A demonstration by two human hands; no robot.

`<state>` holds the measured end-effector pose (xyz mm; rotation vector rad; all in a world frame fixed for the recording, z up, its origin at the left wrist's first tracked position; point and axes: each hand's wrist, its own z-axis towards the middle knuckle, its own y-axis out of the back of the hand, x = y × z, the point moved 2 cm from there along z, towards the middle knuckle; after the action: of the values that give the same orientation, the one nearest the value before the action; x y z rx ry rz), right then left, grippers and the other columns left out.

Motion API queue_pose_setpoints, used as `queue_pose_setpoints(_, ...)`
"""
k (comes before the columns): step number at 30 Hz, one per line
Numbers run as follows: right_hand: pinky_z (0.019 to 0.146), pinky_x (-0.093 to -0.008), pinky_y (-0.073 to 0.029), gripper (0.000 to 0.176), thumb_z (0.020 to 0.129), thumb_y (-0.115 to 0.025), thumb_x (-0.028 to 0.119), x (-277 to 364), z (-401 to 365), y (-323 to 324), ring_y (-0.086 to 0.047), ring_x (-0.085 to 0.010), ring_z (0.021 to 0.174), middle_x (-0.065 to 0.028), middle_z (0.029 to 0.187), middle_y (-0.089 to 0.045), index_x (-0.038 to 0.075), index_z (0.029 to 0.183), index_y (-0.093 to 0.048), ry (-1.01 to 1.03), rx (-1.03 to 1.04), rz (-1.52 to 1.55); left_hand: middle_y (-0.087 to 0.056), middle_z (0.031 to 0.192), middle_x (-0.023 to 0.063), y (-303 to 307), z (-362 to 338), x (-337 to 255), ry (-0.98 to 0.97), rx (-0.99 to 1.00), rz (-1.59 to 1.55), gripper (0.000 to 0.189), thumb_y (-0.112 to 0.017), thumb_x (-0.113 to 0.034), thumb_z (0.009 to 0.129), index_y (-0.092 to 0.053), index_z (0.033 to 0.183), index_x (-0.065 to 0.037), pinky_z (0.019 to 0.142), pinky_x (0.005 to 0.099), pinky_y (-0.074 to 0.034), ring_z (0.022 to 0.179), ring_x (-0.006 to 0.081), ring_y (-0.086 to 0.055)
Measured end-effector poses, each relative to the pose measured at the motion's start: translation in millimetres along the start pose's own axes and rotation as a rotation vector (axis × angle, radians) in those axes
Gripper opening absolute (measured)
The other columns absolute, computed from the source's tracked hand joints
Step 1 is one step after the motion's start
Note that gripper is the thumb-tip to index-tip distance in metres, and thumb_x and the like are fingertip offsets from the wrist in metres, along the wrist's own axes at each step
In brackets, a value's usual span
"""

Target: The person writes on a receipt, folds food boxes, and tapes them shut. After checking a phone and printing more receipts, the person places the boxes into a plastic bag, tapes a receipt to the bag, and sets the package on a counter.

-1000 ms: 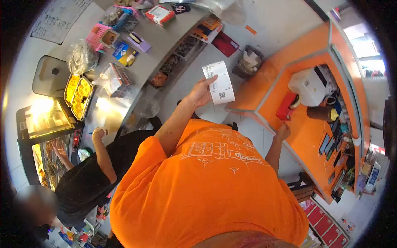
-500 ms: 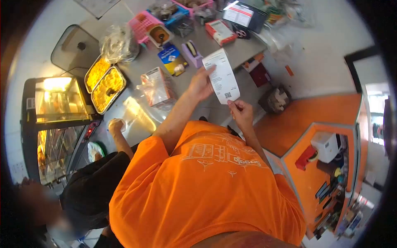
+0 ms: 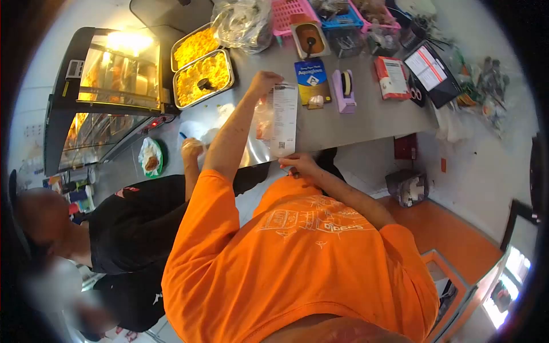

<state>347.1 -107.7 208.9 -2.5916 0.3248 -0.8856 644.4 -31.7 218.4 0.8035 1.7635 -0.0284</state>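
Note:
A long white printed receipt (image 3: 283,121) with a square code near its lower end hangs over the counter edge. My left hand (image 3: 266,83) pinches its upper end. My right hand (image 3: 302,165) is at the lower end, fingers curled with the tips at the paper's bottom edge; a small dark thing shows by those fingers, too small to name. Behind the receipt, a clear plastic bag with a red and white box (image 3: 263,123) is partly hidden. Just right of the paper lie a blue and yellow Aquaglove pack (image 3: 312,80) and a purple tape dispenser (image 3: 345,91).
Two metal trays of yellow food (image 3: 203,78) sit beside a lit display warmer (image 3: 123,74). A co-worker in black (image 3: 143,223) stands at left, a hand (image 3: 192,150) over the counter near a green plate (image 3: 151,157). Scissors (image 3: 416,91) and baskets (image 3: 294,16) lie farther back.
My view has swung right-to-left, so the counter shows more fully. The receipt now hangs more upright and closer to the bagged box; my left hand has shifted to its top corner.

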Motion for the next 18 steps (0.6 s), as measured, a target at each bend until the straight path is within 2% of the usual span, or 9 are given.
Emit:
queue_pose_setpoints(1,0.041,-0.022,-0.038,0.025,0.087,-0.071,0.028,-1,11,-1,-0.055,-0.0105,0.05,-0.0056,0.084,-0.069,0.005,0.095,-0.07,-0.029,-0.026,-0.017,-0.071,0.082,0.0059,3,2,10,0.068,0.032,0.11,0.025,-0.071,-0.024,0.083,-0.076,0.096,-0.003,0.048,0.032,-0.05,0.056,0.0146,-0.062)
queue_pose_setpoints(2,0.041,-0.0222,-0.038,0.025,0.087,-0.071,0.028,-1,21,-3,-0.056,-0.0109,0.05,-0.0058,0.085,-0.07,0.005,0.097,-0.07,-0.056,-0.055,-0.031,-0.071,0.079,0.0072,3,4,16,0.073,0.056,0.081,0.026,-0.072,-0.024,0.081,-0.076,0.097,-0.003,0.038,0.035,-0.046,0.047,0.0179,-0.058)
queue_pose_setpoints(5,0.045,-0.0241,-0.041,0.028,0.085,-0.074,0.03,-2,63,9,-0.057,-0.0097,0.052,-0.0031,0.083,-0.069,0.006,0.098,-0.069,0.003,-0.087,-0.125,-0.071,0.078,0.0079,0,26,21,0.399,0.22,0.234,0.027,-0.072,-0.025,0.079,-0.076,0.096,-0.004,0.04,0.0367,-0.048,0.049,0.0194,-0.061)
queue_pose_setpoints(7,0.047,-0.0243,-0.043,0.027,0.085,-0.074,0.031,-3,71,14,-0.057,-0.0087,0.052,-0.0017,0.08,-0.068,0.006,0.095,-0.069,0.063,-0.08,-0.198,-0.071,0.075,0.0106,1,34,14,0.447,0.351,0.214,0.023,-0.073,-0.02,0.078,-0.075,0.095,-0.004,0.038,0.0392,-0.049,0.048,0.0237,-0.063)
queue_pose_setpoints(11,0.044,-0.0227,-0.043,0.023,0.085,-0.073,0.025,-6,60,15,-0.056,-0.0094,0.05,-0.0044,0.076,-0.068,0.003,0.091,-0.073,0.245,0.016,-0.219,-0.071,0.077,0.0122,8,36,4,0.232,0.293,0.173,0.018,-0.07,-0.017,0.081,-0.074,0.09,-0.002,0.044,0.0381,-0.052,0.054,0.0247,-0.067)
queue_pose_setpoints(12,0.043,-0.0225,-0.043,0.022,0.085,-0.073,0.022,-10,52,13,-0.056,-0.0099,0.05,-0.0057,0.074,-0.068,0.001,0.092,-0.074,0.311,0.059,-0.193,-0.071,0.078,0.0119,7,36,6,0.03,0.237,0.118,0.017,-0.069,-0.017,0.082,-0.073,0.089,-0.002,0.047,0.0374,-0.052,0.056,0.024,-0.068)
queue_pose_setpoints(14,0.043,-0.022,-0.043,0.022,0.086,-0.073,0.022,-8,25,14,-0.055,-0.0086,0.05,-0.0051,0.072,-0.066,0.001,0.091,-0.073,0.264,0.049,-0.148,-0.072,0.08,0.0113,4,34,6,-0.379,0.117,0.01,0.017,-0.068,-0.017,0.084,-0.073,0.088,-0.002,0.053,0.0361,-0.053,0.062,0.0226,-0.069)
queue_pose_setpoints(17,0.043,-0.0219,-0.041,0.025,0.087,-0.074,0.026,5,1,13,-0.054,-0.008,0.049,-0.0038,0.068,-0.062,0.002,0.086,-0.071,0.254,0.032,-0.062,-0.072,0.082,0.0135,0,-6,-36,-0.088,-0.049,-0.002,0.018,-0.066,-0.018,0.085,-0.072,0.086,-0.001,0.064,0.0339,-0.054,0.072,0.0231,-0.071)
queue_pose_setpoints(18,0.043,-0.022,-0.04,0.027,0.086,-0.074,0.028,7,-1,13,-0.053,-0.008,0.049,-0.0032,0.067,-0.061,0.002,0.084,-0.07,0.265,0.026,-0.034,-0.073,0.083,0.014,-5,-9,-38,-0.127,-0.125,0.088,0.019,-0.066,-0.021,0.085,-0.072,0.087,-0.003,0.066,0.0349,-0.054,0.073,0.0241,-0.07)
